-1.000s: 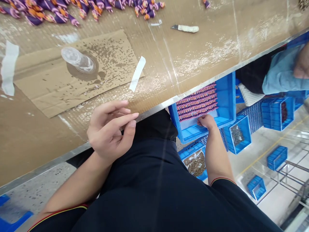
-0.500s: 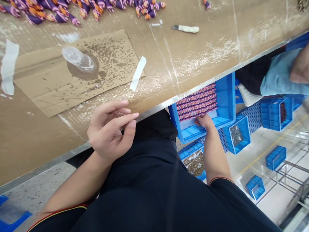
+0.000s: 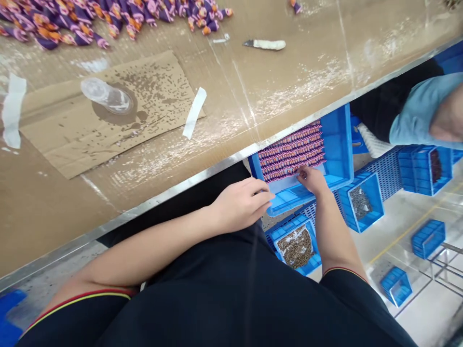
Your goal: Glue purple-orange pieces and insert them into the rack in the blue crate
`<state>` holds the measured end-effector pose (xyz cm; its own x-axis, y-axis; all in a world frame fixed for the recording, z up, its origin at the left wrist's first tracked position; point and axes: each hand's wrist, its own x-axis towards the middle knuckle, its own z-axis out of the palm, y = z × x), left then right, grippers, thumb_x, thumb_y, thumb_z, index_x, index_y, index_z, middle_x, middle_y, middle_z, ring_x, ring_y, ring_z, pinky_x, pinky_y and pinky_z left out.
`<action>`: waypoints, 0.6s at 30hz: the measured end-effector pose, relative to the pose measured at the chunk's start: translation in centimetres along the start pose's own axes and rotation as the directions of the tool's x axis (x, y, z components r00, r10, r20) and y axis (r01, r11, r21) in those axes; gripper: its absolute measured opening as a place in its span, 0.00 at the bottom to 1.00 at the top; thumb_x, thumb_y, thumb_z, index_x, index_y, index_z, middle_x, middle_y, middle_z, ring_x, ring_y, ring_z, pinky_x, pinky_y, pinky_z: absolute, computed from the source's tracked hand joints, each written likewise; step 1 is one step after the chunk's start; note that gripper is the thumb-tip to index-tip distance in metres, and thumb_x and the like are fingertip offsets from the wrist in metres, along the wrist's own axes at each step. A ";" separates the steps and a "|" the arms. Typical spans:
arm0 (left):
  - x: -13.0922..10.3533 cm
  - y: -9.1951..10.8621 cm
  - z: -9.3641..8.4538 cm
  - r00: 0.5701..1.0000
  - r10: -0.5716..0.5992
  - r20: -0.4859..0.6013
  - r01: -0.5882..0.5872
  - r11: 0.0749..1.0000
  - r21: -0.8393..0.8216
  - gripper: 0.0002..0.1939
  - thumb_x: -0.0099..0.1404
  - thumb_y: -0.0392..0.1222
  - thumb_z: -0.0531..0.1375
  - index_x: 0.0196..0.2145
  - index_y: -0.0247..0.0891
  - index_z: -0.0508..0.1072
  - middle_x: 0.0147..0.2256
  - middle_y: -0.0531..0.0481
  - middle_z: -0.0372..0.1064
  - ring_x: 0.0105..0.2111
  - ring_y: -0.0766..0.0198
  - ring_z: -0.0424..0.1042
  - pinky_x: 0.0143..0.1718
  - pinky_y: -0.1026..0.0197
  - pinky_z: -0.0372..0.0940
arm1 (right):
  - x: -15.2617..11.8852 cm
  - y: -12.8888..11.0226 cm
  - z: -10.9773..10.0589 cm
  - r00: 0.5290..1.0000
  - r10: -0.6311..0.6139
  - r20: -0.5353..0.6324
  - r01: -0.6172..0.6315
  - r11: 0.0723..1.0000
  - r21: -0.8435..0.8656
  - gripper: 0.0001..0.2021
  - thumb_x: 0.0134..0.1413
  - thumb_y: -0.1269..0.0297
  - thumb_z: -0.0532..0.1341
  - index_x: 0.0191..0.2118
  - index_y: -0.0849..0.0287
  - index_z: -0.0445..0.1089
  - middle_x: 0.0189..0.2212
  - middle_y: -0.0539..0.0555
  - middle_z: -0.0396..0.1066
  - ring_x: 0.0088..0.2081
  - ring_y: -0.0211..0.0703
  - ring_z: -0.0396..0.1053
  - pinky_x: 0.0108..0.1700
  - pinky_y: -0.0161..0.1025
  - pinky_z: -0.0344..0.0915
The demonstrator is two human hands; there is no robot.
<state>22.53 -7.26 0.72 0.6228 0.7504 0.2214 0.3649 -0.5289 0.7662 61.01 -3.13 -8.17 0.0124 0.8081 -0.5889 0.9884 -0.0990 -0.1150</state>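
My right hand [image 3: 313, 181] is inside a blue crate [image 3: 342, 140], its thumb and fingertips pinched together at the nearest row of small twisted purple, pink and orange pieces [image 3: 291, 150]. Whatever lies between those fingertips is too small to make out. Just outside the crate's left corner hovers my left hand [image 3: 244, 203], back upward, fingers loosely bent and partly apart, with nothing visible in them. The pieces lie in several tight rows over a pale sheet.
On the table stand a heap of similar pieces [image 3: 79, 21], a clear plastic cup [image 3: 117, 100] on wet cardboard [image 3: 159, 86], and a white-handled knife [image 3: 268, 45]. A metal edge [image 3: 202, 174] borders the table. Below are crates of brass-coloured parts [image 3: 296, 248] and grey parts [image 3: 360, 202]. Another person's arm [image 3: 446, 118] is at right.
My left hand has swung right, from above the table edge to the crate's near corner. My right hand has shifted slightly along the nearest row, with its fingertips now visible.
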 end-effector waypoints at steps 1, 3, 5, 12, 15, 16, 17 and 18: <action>2.1 -0.3 1.1 0.984 -0.021 0.175 0.013 0.999 0.046 0.11 0.81 0.41 0.61 0.49 0.38 0.85 0.48 0.42 0.84 0.49 0.54 0.84 0.53 0.53 0.81 | 0.2 0.1 0.2 0.999 -0.041 -0.002 0.041 0.999 -0.006 0.11 0.59 0.71 0.66 0.45 0.57 0.83 0.43 0.61 0.85 0.48 0.57 0.82 0.56 0.47 0.76; 6.4 -0.9 3.5 0.847 -0.189 0.497 0.118 0.978 0.170 0.13 0.81 0.39 0.60 0.50 0.35 0.86 0.48 0.39 0.84 0.53 0.50 0.84 0.59 0.50 0.79 | 0.6 0.5 0.6 0.994 -0.106 -0.007 0.106 0.994 -0.006 0.12 0.59 0.71 0.66 0.47 0.57 0.83 0.48 0.63 0.85 0.50 0.58 0.81 0.58 0.48 0.75; 10.0 -1.5 6.1 0.787 -0.233 0.572 0.128 0.968 0.218 0.14 0.80 0.39 0.61 0.50 0.31 0.86 0.49 0.35 0.84 0.53 0.47 0.84 0.59 0.50 0.78 | 0.9 1.0 1.0 0.989 -0.149 -0.010 0.149 0.989 0.008 0.14 0.59 0.72 0.67 0.50 0.57 0.84 0.50 0.63 0.84 0.51 0.58 0.81 0.58 0.49 0.75; 16.2 -1.6 14.0 0.722 -0.360 0.591 0.192 0.925 0.329 0.18 0.78 0.33 0.58 0.58 0.27 0.83 0.54 0.31 0.82 0.59 0.47 0.81 0.64 0.52 0.74 | 1.7 2.4 1.2 0.963 -0.269 0.029 0.270 0.963 -0.022 0.17 0.60 0.72 0.66 0.53 0.60 0.83 0.52 0.64 0.83 0.52 0.57 0.79 0.56 0.47 0.73; 16.9 -1.6 15.9 0.713 -0.429 0.555 0.258 0.896 0.361 0.19 0.77 0.32 0.57 0.60 0.27 0.82 0.57 0.29 0.81 0.59 0.46 0.81 0.63 0.50 0.74 | 2.1 2.1 1.2 0.966 -0.256 0.031 0.256 0.967 -0.011 0.15 0.60 0.72 0.66 0.51 0.60 0.83 0.50 0.64 0.84 0.52 0.57 0.78 0.55 0.45 0.71; 17.1 -1.6 16.3 0.714 -0.445 0.541 0.279 0.889 0.363 0.20 0.77 0.32 0.57 0.60 0.28 0.82 0.58 0.29 0.80 0.59 0.46 0.81 0.63 0.50 0.74 | 2.2 2.0 1.2 0.967 -0.253 0.029 0.254 0.967 -0.009 0.14 0.60 0.71 0.66 0.51 0.60 0.83 0.50 0.64 0.84 0.52 0.57 0.78 0.55 0.44 0.71; 17.2 -1.6 16.7 0.715 -0.456 0.530 0.297 0.884 0.360 0.20 0.77 0.32 0.57 0.60 0.28 0.82 0.59 0.29 0.79 0.59 0.46 0.81 0.63 0.51 0.74 | 2.3 1.8 1.3 0.967 -0.252 0.026 0.252 0.968 -0.008 0.14 0.61 0.71 0.66 0.50 0.60 0.83 0.49 0.64 0.84 0.52 0.57 0.79 0.54 0.44 0.71; 17.3 -1.7 17.1 0.716 -0.465 0.520 0.315 0.881 0.354 0.20 0.77 0.32 0.57 0.60 0.28 0.82 0.60 0.30 0.79 0.59 0.46 0.80 0.63 0.51 0.73 | 2.4 1.7 1.3 0.968 -0.249 0.022 0.249 0.968 -0.009 0.13 0.61 0.71 0.66 0.50 0.60 0.83 0.49 0.65 0.85 0.52 0.58 0.79 0.54 0.45 0.71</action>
<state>44.51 -0.20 -7.08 0.6362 0.5775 -0.5116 0.7626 -0.3698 0.5308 62.54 -2.13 -10.87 -0.2375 0.7943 -0.5592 0.9616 0.1108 -0.2511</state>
